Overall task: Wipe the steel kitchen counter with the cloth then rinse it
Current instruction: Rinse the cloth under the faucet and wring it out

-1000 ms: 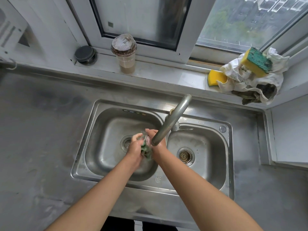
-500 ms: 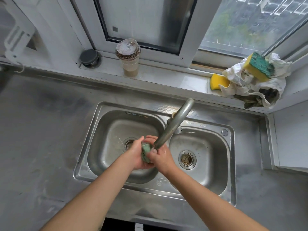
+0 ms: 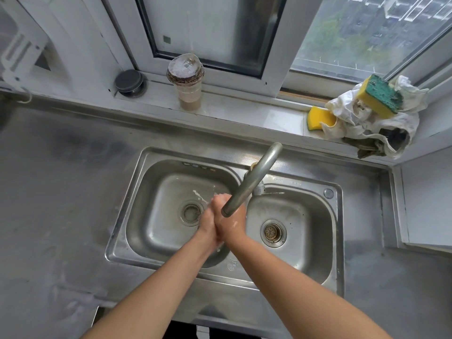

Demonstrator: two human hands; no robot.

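Steel worktop (image 3: 61, 192) runs below a window, double sink (image 3: 337, 216) set into it toward the right end. Cloth not visible at this moment; whether it sits between the palms cannot be told. Left hand (image 3: 208, 222) and right hand (image 3: 231, 220) pressed together palm to palm over the left basin, close to the divider, directly under the faucet (image 3: 252, 182) outlet. Fingers extended, pointing away from the body toward the back rim; grip state of either hand cannot be told, since the contact faces are hidden. Both forearms bare, coming in from the front edge and converging at the wrists in a narrow V. Water splashes show on the left basin floor just beyond the fingertips, near the left drain (image 3: 191, 212). Right drain (image 3: 272, 231) has a perforated strainer; right basin otherwise bare. Faucet spout arcs from the back rim between the basins, forward and left. Window ledge behind the worktop: dark round lid (image 3: 129, 80) at the left, lidded plastic cup (image 3: 187, 84) with a brownish drink beside it, then at the right end a yellow sponge (image 3: 318, 118) half under a crumpled white rag (image 3: 362, 123), and a green-topped sponge (image 3: 380, 96) resting on top of the rag.
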